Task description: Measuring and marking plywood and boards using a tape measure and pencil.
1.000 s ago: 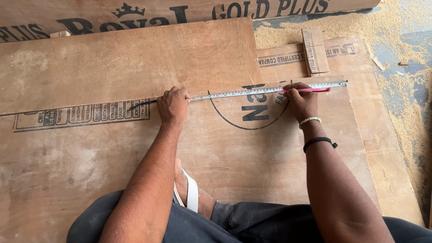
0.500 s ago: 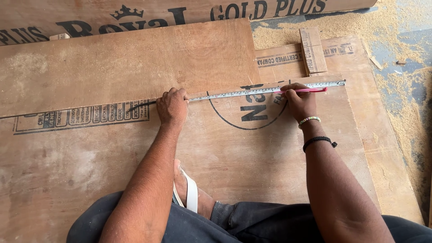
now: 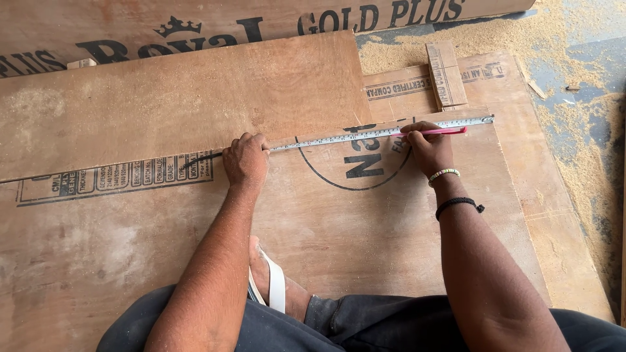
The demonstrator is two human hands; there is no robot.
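1. since the earlier frame almost nothing has shifted: both hands and the tape measure (image 3: 381,134) lie where they lay, and the view has barely moved.
2. the left hand (image 3: 246,158) is curled shut, pressing the tape measure's near end onto the plywood sheet (image 3: 365,248).
3. the one tape measure runs rightward along the edge of an upper plywood sheet (image 3: 176,98), out to the far corner.
4. the right hand (image 3: 427,146) pinches one pink pencil (image 3: 438,131), its length lying against the tape.
5. two bands circle the right wrist: a beaded bracelet (image 3: 443,175) and a black cord (image 3: 458,204).
6. one small wood offcut (image 3: 446,75) lies beyond the tape; sawdust (image 3: 587,150) covers the floor at right.
7. one sandalled foot (image 3: 274,283) rests between the forearms.
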